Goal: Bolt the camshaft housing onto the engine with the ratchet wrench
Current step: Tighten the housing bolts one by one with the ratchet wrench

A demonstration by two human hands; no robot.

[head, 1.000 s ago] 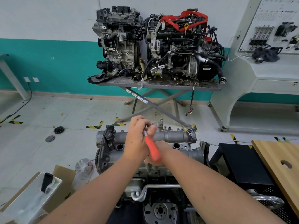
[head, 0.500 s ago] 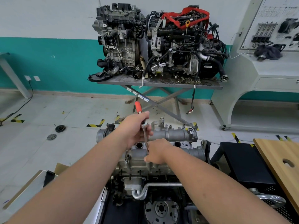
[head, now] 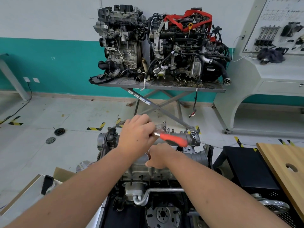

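Ratchet wrench (head: pixel 171 139) worked over camshaft housing (head: pixel 184 137), 2 hands engaged.
Left hand (head: pixel 137 137) grip clamped on the chrome head end; smooth orange handle points right across the cast grey housing atop the engine (head: pixel 148 171). Right hand (head: pixel 158 156) fingers curled below; its hold is hidden. Open floor (head: pixel 49 155) left.

wall (head: pixel 49 17): white above, teal band below
floor (head: pixel 49 145): pale, with yellow-black tape marks
stand (head: pixel 164 87): grey, cross-legged, against the wall
console (head: pixel 271 76): white, at right
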